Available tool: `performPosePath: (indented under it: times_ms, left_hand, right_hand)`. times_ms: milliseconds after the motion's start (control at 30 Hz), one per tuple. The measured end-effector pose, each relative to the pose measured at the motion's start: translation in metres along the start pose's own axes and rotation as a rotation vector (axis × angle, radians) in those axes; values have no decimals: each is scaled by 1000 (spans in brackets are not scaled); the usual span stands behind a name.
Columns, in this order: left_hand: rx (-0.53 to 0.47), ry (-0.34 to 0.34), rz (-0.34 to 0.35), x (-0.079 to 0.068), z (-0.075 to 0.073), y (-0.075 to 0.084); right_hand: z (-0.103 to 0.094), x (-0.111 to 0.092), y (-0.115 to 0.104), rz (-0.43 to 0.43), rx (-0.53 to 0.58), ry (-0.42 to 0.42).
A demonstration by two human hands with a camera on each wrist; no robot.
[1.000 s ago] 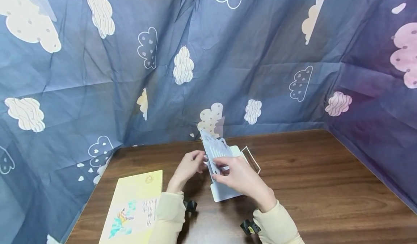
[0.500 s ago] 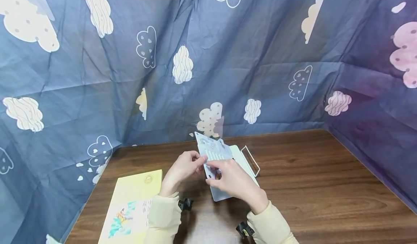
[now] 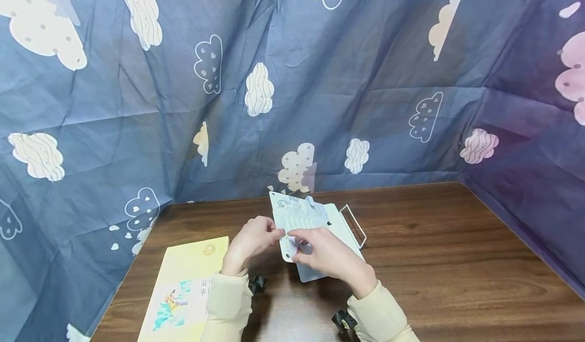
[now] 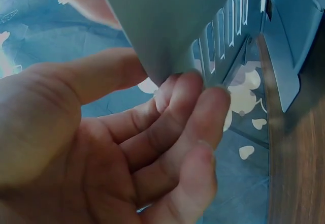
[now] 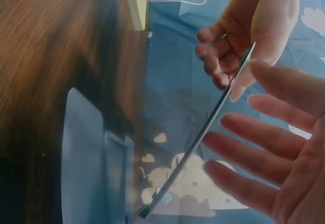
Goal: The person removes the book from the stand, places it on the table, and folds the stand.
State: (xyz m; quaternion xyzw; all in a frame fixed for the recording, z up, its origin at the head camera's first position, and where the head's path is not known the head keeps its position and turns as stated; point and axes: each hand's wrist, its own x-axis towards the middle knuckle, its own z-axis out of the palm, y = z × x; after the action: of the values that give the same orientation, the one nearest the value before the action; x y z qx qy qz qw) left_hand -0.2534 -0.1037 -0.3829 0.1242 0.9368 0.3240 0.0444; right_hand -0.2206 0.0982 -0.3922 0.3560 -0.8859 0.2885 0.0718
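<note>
A pale metal folding book stand stands on the table in the head view. Its printed, slotted panel (image 3: 303, 211) is tilted up from the white base plate (image 3: 311, 274). My left hand (image 3: 252, 241) pinches the panel's left edge, thumb on one face and fingertips on the other. My right hand (image 3: 330, 254) is at the panel's printed face, thumb near its lower corner. In the right wrist view, the right hand's fingers are extended and spread beside the panel (image 5: 198, 140); firm contact cannot be told. The left wrist view shows the panel's plain back (image 4: 157, 21) and slots.
A yellow book (image 3: 185, 263) with a colourful picture lies left of my left forearm. A white wire frame (image 3: 354, 225) sticks out at the stand's right side. Wooden tabletop (image 3: 457, 261) extends to the right. A blue cloud-patterned curtain (image 3: 365, 78) hangs behind.
The panel has swung down toward the left and nearer, showing more of its printed face. My left hand has come to its edge and pinches it. The right hand has shifted slightly left.
</note>
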Motion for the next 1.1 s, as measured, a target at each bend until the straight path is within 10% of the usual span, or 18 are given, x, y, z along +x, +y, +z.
performPosePath:
  times_ms: [500, 1100]
  left_hand:
    - [59, -69, -35, -2, 1, -8]
    - [136, -104, -59, -8, 4, -11]
  right_hand:
    - [-8, -8, 25, 148, 32, -55]
    - [-37, -37, 78, 326, 3, 190]
